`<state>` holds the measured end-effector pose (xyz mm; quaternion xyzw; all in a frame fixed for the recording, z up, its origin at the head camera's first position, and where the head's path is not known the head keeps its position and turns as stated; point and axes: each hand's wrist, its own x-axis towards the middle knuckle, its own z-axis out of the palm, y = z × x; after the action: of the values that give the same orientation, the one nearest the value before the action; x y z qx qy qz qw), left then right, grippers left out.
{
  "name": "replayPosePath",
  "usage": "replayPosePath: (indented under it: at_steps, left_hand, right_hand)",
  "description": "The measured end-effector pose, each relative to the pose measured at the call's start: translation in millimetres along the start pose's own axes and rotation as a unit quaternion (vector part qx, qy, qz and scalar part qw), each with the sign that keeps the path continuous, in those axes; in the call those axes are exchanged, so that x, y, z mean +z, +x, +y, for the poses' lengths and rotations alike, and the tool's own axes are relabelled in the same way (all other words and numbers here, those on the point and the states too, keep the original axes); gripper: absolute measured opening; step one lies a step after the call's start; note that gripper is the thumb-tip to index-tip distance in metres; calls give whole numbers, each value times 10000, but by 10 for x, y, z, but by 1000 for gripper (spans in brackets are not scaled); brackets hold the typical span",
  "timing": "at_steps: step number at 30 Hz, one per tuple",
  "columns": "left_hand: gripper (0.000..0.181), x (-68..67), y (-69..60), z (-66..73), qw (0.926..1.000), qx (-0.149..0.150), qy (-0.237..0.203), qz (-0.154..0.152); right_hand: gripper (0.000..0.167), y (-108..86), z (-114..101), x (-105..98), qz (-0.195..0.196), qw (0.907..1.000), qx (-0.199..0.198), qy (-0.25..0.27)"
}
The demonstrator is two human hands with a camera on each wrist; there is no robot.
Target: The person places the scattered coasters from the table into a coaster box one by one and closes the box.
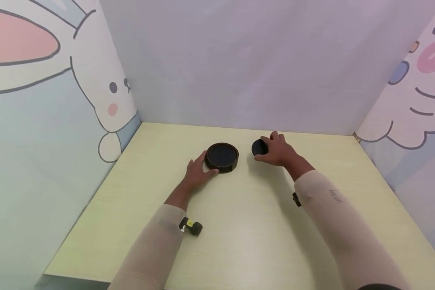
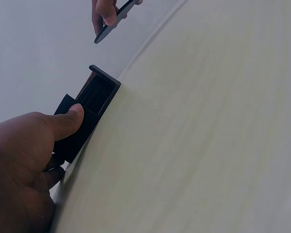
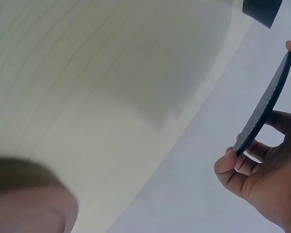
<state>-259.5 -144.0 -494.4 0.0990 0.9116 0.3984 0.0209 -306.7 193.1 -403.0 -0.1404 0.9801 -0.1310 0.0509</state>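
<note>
A round black coaster holder stands on the table, with dark coasters stacked inside it. My left hand grips its left side, thumb at the front and fingers round the side. In the left wrist view, stacked edges show through a gap in the holder's wall. To the right of the holder, my right hand pinches a single round black coaster by its rim, above the table. Tilted on edge in the right wrist view, this coaster shows stitching along its border.
The pale wood-grain table meets a plain light wall at the back. Side panels with cartoon animals flank it left and right. Small black devices are strapped at both wrists.
</note>
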Motion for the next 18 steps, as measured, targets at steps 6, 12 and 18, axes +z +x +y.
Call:
replayPosePath:
  at_steps: [6, 12, 18]
  left_hand:
    - [101, 14, 17, -12, 10000, 48, -49, 15]
    - [102, 14, 20, -10, 10000, 15, -4, 2]
    - [102, -17, 8, 14, 9999, -92, 9, -78]
  right_hand:
    - [95, 69, -221, 53, 13, 9999, -157, 40]
    - [93, 118, -405, 170, 103, 9995, -302, -9]
    - [90, 163, -633, 239, 159, 9990, -427, 5]
